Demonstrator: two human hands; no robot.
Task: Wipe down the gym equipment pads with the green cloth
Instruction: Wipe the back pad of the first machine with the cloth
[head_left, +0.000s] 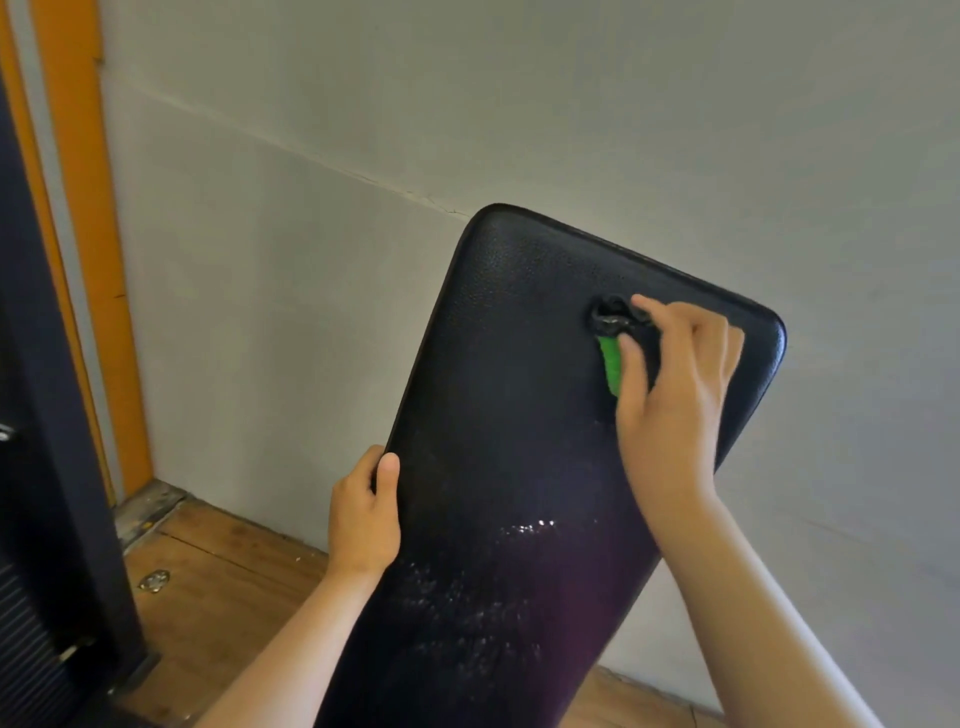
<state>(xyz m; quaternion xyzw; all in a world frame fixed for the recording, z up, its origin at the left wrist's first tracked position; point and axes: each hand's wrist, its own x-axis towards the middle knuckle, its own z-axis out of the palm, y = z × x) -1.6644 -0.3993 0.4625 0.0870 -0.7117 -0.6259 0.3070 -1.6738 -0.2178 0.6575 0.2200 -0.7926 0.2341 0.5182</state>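
Now the left hand (363, 519) grips the pad's (493, 415) left edge, fingers curled round it, holding it steady. Near the pad's top right corner, the right hand (675, 395) pinches the green cloth (612, 364) against the pad. Best to press flat and rub slowly, going softly by the torn spot (613, 317).

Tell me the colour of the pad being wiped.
Black pad, pebbled grain, seen in the head view.

One head-worn wide-angle camera looks forward and down, close on a black bench pad (519, 415) leaning toward one o'clock before a grey wall (311, 208).
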